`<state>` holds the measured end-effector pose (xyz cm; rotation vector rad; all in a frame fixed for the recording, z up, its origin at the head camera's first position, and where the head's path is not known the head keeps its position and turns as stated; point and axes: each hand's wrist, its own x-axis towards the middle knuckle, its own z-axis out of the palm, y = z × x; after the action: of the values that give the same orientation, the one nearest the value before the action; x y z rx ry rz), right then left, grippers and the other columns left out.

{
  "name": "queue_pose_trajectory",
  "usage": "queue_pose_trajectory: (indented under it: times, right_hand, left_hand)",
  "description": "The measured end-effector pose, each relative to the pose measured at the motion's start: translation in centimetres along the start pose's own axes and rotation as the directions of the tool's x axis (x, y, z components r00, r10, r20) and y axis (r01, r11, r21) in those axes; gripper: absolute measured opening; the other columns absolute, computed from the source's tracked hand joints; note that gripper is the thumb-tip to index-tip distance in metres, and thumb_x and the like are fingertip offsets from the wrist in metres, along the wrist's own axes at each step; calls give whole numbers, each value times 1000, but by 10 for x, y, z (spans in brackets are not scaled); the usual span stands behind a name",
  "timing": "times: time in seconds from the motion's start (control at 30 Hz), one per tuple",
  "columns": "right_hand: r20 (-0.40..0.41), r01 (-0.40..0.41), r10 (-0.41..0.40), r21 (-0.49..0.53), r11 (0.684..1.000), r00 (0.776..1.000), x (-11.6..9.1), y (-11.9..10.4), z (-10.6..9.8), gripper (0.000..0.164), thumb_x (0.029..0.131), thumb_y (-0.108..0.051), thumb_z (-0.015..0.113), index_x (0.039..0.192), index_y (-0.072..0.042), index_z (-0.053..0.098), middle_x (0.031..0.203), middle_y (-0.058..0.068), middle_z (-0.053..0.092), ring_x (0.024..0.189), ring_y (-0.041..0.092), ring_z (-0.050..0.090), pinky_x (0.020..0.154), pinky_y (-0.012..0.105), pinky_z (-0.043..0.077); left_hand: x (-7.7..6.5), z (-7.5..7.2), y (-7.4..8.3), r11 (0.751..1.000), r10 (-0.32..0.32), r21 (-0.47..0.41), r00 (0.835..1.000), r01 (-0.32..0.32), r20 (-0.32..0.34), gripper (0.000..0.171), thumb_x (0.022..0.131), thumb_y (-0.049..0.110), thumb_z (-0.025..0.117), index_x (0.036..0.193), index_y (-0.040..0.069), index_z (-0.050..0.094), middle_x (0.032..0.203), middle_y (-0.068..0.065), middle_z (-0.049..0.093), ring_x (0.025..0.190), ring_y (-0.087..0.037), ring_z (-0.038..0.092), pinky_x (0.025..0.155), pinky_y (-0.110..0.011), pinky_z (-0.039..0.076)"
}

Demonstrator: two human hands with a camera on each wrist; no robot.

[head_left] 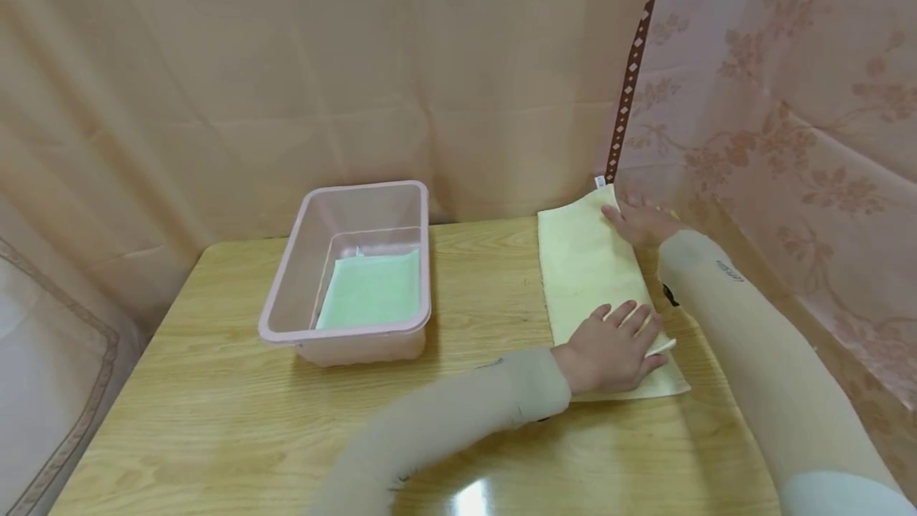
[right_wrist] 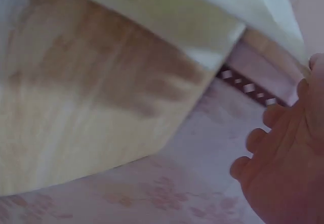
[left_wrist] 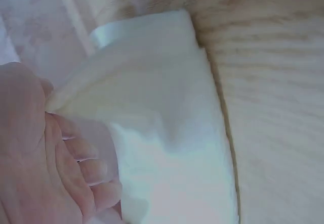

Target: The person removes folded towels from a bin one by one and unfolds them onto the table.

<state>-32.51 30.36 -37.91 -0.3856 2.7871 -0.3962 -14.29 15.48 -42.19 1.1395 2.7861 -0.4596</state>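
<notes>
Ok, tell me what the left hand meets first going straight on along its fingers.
Past the yellow cloth it holds, probably the right arm's beige sleeve, though relative height is unclear.

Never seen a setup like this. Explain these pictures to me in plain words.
There is no machine here: a person is working with a left hand and a right hand, both bare. The widest picture comes from a camera worn on the head; the two closer ones come from cameras worn on each wrist. On the wooden table stands a pink basin with a green cloth inside. To its right is a yellow cloth, partly lifted: the left hand pinches its edge toward the near end, the right hand holds the far end.
</notes>
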Motion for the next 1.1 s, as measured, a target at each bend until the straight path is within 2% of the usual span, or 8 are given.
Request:
queue_pose_trajectory:
  times: [0.1, 0.27, 0.37, 0.5, 0.63, 0.83, 0.93, 1.1]
  right_hand:
    - [30, 44, -45, 49, 998, 999, -3, -9, -8, 81, 108, -54, 12, 157, 10, 3, 159, 40, -7, 144, 60, -10, 112, 71, -7]
    - [44, 67, -79, 228, 971, 996, -6, -31, -9, 78, 108, -55, 11, 158, 3, -8, 160, 36, -13, 144, 56, -17, 114, 68, -8]
    - [29, 63, -78, 356, 932, 997, -7, -51, -6, 79, 107, -56, 10, 158, 1, -10, 163, 29, -12, 148, 50, -13, 117, 63, -5]
    - [33, 64, -93, 501, 863, 995, -6, -82, -1, 79, 107, -57, 8, 160, -2, -10, 166, 23, -11, 151, 42, -10, 120, 59, -3]
    - [60, 51, -102, 558, 828, 993, -3, -105, 5, 78, 107, -58, 9, 161, -5, -8, 167, 19, -11, 152, 38, -11, 120, 57, -3]
    - [66, 43, -106, 615, 788, 992, 16, -125, 16, 76, 107, -58, 10, 162, -9, -7, 168, 15, -11, 153, 36, -11, 120, 56, -4]
    - [62, 45, -111, 648, 760, 992, 27, -133, 29, 76, 106, -59, 9, 162, -10, -9, 168, 15, -11, 153, 35, -11, 120, 56, -5]
    - [66, 102, -200, 681, 725, 978, 41, -153, 55, 68, 106, -57, 6, 159, -23, -22, 167, 10, -22, 151, 33, -20, 118, 59, -10]
  left_hand:
    - [-15, -5, -9, 1000, -9, -8, 999, 8, -46, 66, 105, 59, 1, 164, 31, 10, 168, 12, 16, 154, -11, 10, 120, -34, 19]
    - [-49, -5, -25, 998, -26, -58, 993, 20, -118, 65, 107, 55, 4, 165, 27, 11, 169, 6, 15, 155, -16, 8, 122, -38, 17]
    - [-70, -2, -35, 995, -51, -94, 985, 37, -162, 63, 108, 52, 8, 165, 24, 14, 169, 2, 18, 155, -20, 11, 121, -41, 20]
    - [-96, 6, -46, 986, -85, -158, 978, 55, -189, 62, 109, 50, 15, 164, 22, 19, 168, -3, 21, 154, -26, 15, 121, -45, 22]
    - [-118, 21, -53, 972, -115, -221, 978, 75, -173, 61, 110, 48, 14, 164, 20, 17, 168, -8, 19, 154, -30, 14, 121, -49, 20]
    - [-145, 43, -65, 942, -215, -285, 970, 175, -112, 61, 110, 45, 10, 164, 18, 16, 168, -12, 17, 154, -31, 12, 122, -51, 17]
    - [-154, 50, -67, 933, -269, -274, 958, 234, -98, 62, 110, 44, 13, 163, 12, 20, 167, -15, 20, 154, -31, 15, 121, -50, 19]
    - [-166, 62, -66, 921, -342, -222, 938, 321, -62, 64, 108, 37, 30, 158, -2, 26, 163, -22, 27, 152, -35, 22, 119, -47, 27]
